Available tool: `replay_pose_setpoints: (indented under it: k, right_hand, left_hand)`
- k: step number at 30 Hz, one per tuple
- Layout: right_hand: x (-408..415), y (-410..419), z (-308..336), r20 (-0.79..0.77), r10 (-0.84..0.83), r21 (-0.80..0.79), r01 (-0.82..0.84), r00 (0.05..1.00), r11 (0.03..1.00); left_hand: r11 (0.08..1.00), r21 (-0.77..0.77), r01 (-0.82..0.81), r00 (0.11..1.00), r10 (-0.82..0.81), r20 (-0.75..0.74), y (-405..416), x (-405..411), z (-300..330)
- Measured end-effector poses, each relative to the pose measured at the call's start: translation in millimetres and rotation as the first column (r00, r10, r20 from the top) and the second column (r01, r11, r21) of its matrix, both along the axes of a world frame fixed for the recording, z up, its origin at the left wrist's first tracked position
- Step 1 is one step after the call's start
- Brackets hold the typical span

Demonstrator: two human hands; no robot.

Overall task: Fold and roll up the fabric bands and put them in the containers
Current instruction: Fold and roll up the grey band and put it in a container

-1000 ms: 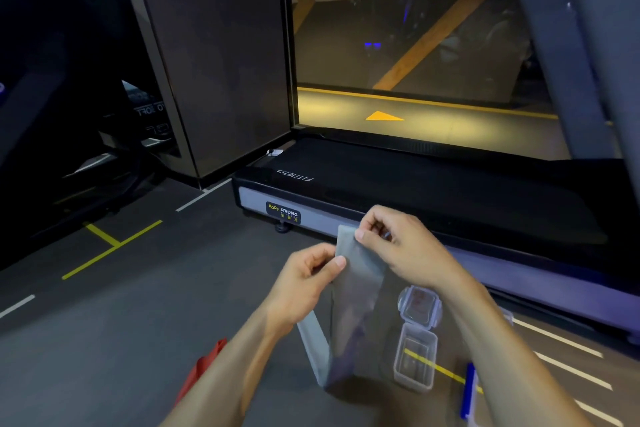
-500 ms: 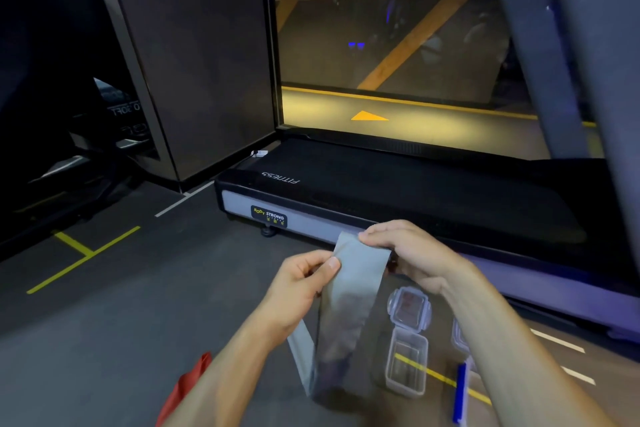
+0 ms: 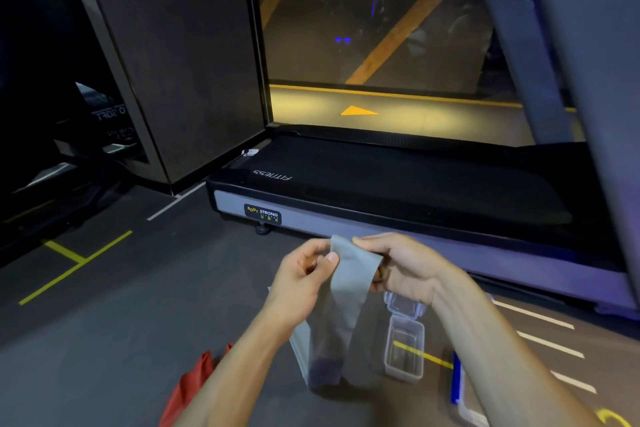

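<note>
A grey fabric band [image 3: 341, 302] hangs in a loop from both my hands, above the floor. My left hand [image 3: 301, 274] pinches its top left edge between thumb and fingers. My right hand [image 3: 401, 267] grips the top right edge, fingers curled over the band. A clear plastic container [image 3: 405, 350] stands open on the floor just right of the hanging band, its lid [image 3: 403, 303] lying behind it. A red band [image 3: 188, 388] lies on the floor at the lower left, partly hidden by my left forearm.
A black treadmill [image 3: 398, 191] runs across the floor right behind my hands, its upright [image 3: 519, 62] at the right. A blue-edged clear lid or box [image 3: 460, 388] lies at the lower right. Yellow and white lines mark the grey floor [image 3: 104, 322].
Both hands have dropped lower and closer together, and the top of the grey band has turned over between them. The view has shifted slightly.
</note>
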State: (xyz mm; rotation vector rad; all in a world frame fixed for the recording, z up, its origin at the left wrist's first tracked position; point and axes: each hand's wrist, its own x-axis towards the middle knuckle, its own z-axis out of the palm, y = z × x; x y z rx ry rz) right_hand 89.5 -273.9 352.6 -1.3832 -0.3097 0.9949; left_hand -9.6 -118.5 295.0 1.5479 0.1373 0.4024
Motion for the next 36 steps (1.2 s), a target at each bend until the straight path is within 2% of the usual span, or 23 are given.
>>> replay_pose_setpoints:
  k: [10,13,24,30,36]
  right_hand:
    - [3,3,-6,-0.058,0.057,0.052,-0.054,0.997,0.997]
    - [10,5,-10,-0.052,0.019,0.041,-0.017,0.998,0.999]
    - [20,4,-19,0.218,0.025,-0.053,-0.013,0.976,0.999]
    - [19,1,-20,0.428,-0.028,-0.092,0.075,0.903,0.993]
    - [20,-1,-22,0.509,-0.014,-0.141,0.099,0.861,0.985]
  left_hand:
    - [0.999,0.041,0.012,1.000,-0.013,0.019,10,0,2]
    - [0.998,0.059,-0.013,1.000,0.012,0.005,11,5,0]
    - [0.988,0.146,-0.057,0.998,0.062,-0.032,14,20,-5]
    - [0.978,0.188,-0.094,0.994,0.104,-0.045,10,24,-8]
    - [0.967,0.230,-0.113,0.992,0.123,-0.031,5,22,-4]
